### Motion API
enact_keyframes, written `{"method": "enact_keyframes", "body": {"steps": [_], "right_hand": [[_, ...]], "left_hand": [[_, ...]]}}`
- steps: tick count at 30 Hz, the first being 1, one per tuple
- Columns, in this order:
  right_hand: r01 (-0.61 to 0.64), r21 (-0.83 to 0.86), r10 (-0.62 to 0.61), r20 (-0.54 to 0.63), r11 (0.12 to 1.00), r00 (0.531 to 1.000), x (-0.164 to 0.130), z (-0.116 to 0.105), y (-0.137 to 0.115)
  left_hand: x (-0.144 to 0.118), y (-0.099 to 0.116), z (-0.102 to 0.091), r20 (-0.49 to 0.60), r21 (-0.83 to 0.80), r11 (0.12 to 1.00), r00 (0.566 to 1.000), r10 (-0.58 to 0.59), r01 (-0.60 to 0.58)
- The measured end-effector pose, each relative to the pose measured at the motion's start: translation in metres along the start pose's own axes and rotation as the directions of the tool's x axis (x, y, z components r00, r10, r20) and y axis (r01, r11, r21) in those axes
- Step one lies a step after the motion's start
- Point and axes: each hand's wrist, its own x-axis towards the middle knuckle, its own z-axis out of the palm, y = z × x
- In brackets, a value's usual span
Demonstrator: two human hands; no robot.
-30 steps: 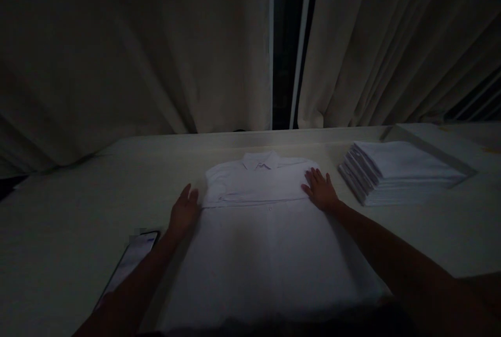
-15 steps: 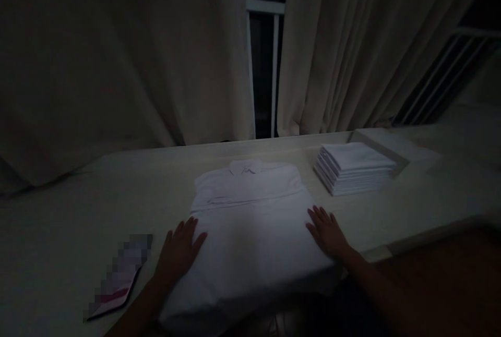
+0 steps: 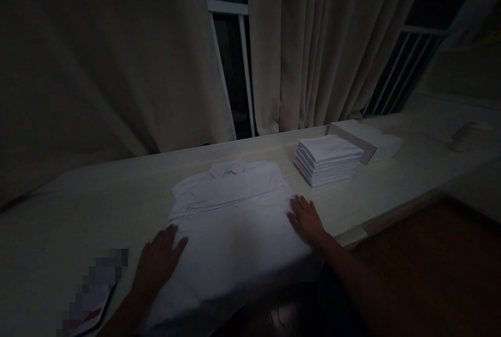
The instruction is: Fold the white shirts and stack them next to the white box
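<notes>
A white collared shirt [image 3: 230, 232] lies spread on the pale ledge [image 3: 74, 212], collar away from me and lower part hanging over the near edge. A crosswise fold runs below the collar. My left hand [image 3: 156, 256] rests flat at the shirt's left side, thumb on the cloth and fingers apart. At the right side, my right hand [image 3: 305, 219] lies with fingers stretched out on the shirt's edge. Neither hand grips anything. Right of the shirt sits a neat stack of folded white cloth [image 3: 329, 159].
A partly pixelated flat thing, perhaps a phone [image 3: 94, 295], lies left of my left hand. Behind the stack is a pale box-like object [image 3: 368, 141]. Beige curtains [image 3: 164, 65] hang along the back, with a dark barred window gap [image 3: 233, 65] between them. The room is dim.
The view has turned to the right, so everything sits further left in the picture. Both hands stay at the shirt's sides, and the shirt lies the same way.
</notes>
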Motion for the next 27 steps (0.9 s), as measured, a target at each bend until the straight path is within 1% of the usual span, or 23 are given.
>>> {"method": "enact_keyframes", "body": {"steps": [2, 5, 7, 10, 14, 19, 23, 25, 27], "right_hand": [[0.015, -0.018, -0.015, -0.009, 1.000, 1.000, 0.000, -0.001, -0.001], [0.024, -0.020, -0.022, 0.083, 1.000, 0.996, -0.002, 0.004, 0.000], [0.010, -0.024, -0.007, 0.118, 1.000, 0.993, -0.002, 0.009, 0.002], [0.014, -0.034, -0.011, 0.100, 0.999, 0.995, 0.000, 0.017, 0.004], [0.021, -0.050, -0.016, 0.086, 0.999, 0.996, 0.009, 0.021, 0.006], [0.017, -0.081, -0.011, 0.074, 0.997, 0.997, 0.033, 0.029, 0.003], [0.019, -0.096, -0.013, 0.066, 0.995, 0.998, 0.061, 0.038, 0.000], [0.023, -0.105, -0.015, 0.077, 0.994, 0.997, 0.075, 0.037, -0.001], [0.031, -0.127, -0.019, 0.092, 0.991, 0.996, 0.087, 0.031, -0.003]], "left_hand": [[-0.001, 0.003, -0.003, 0.013, -0.001, 1.000, 1.000, -0.005, 0.005], [-0.001, 0.004, -0.005, 0.022, 0.012, 1.000, 1.000, -0.002, 0.002], [-0.002, 0.004, -0.004, 0.008, 0.031, 0.999, 1.000, 0.008, -0.008], [-0.003, 0.004, -0.001, -0.010, 0.048, 0.999, 1.000, 0.013, -0.013], [0.001, 0.006, 0.000, 0.003, 0.052, 0.999, 1.000, 0.009, -0.009], [0.021, 0.010, 0.002, -0.007, 0.061, 0.998, 1.000, -0.010, 0.010], [0.043, 0.011, 0.006, 0.019, 0.038, 0.998, 0.999, -0.043, 0.042], [0.056, 0.012, 0.006, 0.029, 0.025, 0.998, 0.998, -0.057, 0.056], [0.068, 0.012, 0.002, 0.034, 0.013, 0.998, 0.998, -0.054, 0.053]]}}
